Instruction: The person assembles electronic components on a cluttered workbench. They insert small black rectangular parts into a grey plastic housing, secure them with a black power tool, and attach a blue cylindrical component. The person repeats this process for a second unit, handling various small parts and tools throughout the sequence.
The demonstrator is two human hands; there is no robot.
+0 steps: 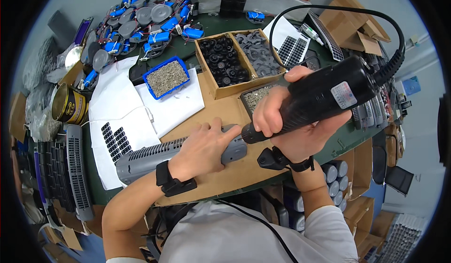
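My right hand point(303, 141) is closed round a black corded electric screwdriver point(312, 104), held at a slant. The screwdriver's nose points down and left, close to the right end of a long grey slotted plastic housing point(141, 162). Whether its bit touches a screw is hidden. My left hand point(202, 145) grips the housing from above near that same end, with fingers over its far side. Beneath the housing's right part lies a brown cardboard sheet point(211, 180); its left end rests by white paper point(105, 105).
A blue tray of small screws point(165, 78) and a divided cardboard box point(221, 92) of black and grey parts stand beyond my hands. Behind the screwdriver sits a dark screw tray point(244, 101). Blue-wrapped parts point(159, 38) pile up far left. The screwdriver's cable point(347, 10) arches overhead.
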